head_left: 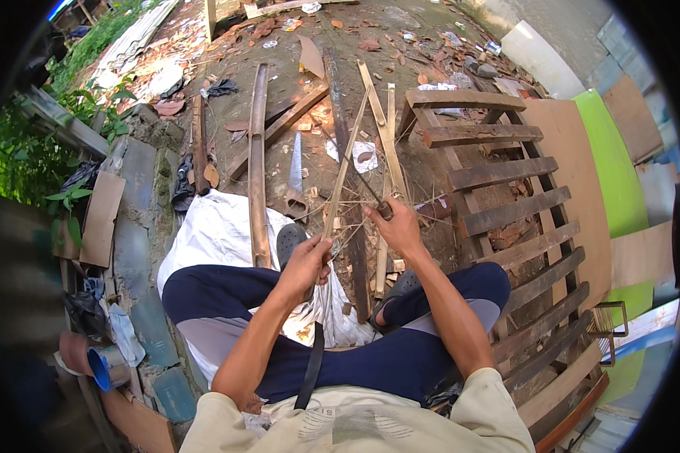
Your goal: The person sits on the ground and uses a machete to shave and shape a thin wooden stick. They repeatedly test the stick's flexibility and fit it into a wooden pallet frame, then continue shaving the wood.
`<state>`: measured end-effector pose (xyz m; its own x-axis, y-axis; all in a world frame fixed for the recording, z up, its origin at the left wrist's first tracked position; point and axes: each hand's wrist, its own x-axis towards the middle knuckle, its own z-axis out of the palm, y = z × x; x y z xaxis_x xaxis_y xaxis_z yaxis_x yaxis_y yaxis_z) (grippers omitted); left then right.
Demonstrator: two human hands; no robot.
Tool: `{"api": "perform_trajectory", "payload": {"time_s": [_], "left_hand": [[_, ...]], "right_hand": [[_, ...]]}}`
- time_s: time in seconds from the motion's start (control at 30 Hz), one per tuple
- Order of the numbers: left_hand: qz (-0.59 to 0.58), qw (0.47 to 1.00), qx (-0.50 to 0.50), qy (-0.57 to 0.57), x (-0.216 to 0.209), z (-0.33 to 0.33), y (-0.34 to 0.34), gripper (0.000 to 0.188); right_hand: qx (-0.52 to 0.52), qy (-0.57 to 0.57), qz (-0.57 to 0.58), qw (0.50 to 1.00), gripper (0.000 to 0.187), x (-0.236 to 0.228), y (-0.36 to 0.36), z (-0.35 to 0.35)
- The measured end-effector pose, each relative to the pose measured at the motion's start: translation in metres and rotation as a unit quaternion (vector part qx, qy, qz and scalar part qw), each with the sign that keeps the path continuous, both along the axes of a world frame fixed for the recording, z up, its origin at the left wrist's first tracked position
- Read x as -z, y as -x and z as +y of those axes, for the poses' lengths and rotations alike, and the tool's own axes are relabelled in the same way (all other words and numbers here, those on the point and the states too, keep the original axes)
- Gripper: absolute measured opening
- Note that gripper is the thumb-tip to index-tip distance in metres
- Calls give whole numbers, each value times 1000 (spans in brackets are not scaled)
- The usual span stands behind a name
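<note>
Bamboo strip (341, 185) held amid scattered timber

A slatted wooden rack (504, 173) runs down the right of the frame, close beside the right knee (485, 285). At upper centre a split bamboo trough (258, 151), a handsaw (296, 162) and a long dark bar (357, 257) lie lengthwise on the ground; loose bamboo pieces (389, 147) lie just beyond the right hand (397, 229). A white sack (208, 230) spreads beside and beneath the left leg (204, 291).

A block wall (137, 181) bounds the left side, and the rack bounds the right. Working room lies at the centre, between the knees, with thin twigs and wood chips crossing it.

The left hand (306, 260) is closed around the strip's near end, and the strip slants from it toward upper centre. The right hand, to the strip's right, is wrapped around a dark-handled tool (386, 211) angled toward the strip; whether the two touch, I cannot tell.
</note>
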<state>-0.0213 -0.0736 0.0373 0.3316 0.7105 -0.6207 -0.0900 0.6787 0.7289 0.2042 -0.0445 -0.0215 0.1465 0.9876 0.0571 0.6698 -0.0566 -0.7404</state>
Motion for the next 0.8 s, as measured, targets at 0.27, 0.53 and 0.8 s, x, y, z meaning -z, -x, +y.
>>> {"api": "perform_trajectory", "payload": {"time_s": [0.27, 0.53, 0.8], "left_hand": [[-92, 995, -22, -11, 19, 26, 1, 29], [-145, 989, -23, 7, 28, 11, 2, 42], [-169, 984, -49, 17, 29, 7, 8, 95]], "right_hand": [[-108, -22, -71, 991, 55, 2, 17, -33], [-154, -63, -95, 981, 48, -9, 22, -46], [-196, -63, -76, 976, 50, -12, 21, -49]]}}
